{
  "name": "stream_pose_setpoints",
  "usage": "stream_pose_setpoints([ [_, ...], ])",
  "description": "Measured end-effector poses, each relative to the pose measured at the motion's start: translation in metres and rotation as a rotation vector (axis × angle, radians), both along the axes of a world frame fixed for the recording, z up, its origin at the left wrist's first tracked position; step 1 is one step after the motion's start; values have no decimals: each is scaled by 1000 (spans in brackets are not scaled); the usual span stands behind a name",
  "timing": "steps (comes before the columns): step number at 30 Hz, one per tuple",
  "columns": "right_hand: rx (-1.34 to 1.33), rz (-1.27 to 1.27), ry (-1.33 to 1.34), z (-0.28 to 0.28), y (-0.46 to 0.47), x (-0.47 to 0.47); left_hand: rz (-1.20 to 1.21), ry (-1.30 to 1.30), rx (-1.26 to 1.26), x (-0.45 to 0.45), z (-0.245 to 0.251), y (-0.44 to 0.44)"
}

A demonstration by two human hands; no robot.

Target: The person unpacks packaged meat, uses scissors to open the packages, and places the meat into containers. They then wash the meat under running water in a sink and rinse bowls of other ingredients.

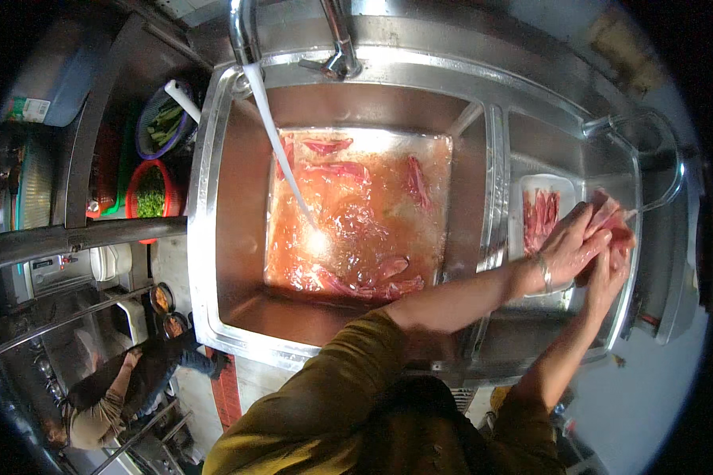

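Both of my hands are over the small right-hand sink basin [532, 127]. My left hand [570, 243], with a bracelet at its wrist, grips a piece of raw meat [607, 215]. Below it, my right hand [611, 274] holds the lower side of the same meat. Partly under my left hand, a white tray [516, 228] carries several strips of raw red meat [540, 215]. In the large steel basin [356, 104] to the left, several meat pieces [417, 184] lie in reddish water [386, 219].
Water runs from the left faucet [243, 35] into the large basin; a second faucet [340, 59] stands behind it. A curved tap [680, 172] arches over the right basin. Left are a red basket of greens [150, 193] and a blue basket [145, 127]. Another person [98, 415] is at lower left.
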State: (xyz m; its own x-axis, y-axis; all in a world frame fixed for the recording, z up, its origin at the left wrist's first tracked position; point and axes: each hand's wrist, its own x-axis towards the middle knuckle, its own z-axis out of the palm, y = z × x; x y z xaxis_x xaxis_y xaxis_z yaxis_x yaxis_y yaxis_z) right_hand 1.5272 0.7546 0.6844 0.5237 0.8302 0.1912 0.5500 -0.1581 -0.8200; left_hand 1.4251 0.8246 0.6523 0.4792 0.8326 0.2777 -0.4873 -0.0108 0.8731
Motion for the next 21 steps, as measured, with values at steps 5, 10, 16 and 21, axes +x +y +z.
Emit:
stream_pose_setpoints([
  [5, -260, -143, -694, -38, 7, 4, 16, 468, 224, -72, -67, 13],
  [10, -86, 238, -184, -113, 70, -138, 108, 1118, 340, -258, -160, 5],
  [16, -672, 230, -227, -256, 163, -233, -383, 1610, 895, -406, -267, -63],
  [21, -725, 269, -514, -339, 143, -226, -553, 1531, 1061, -426, -325, -88],
])
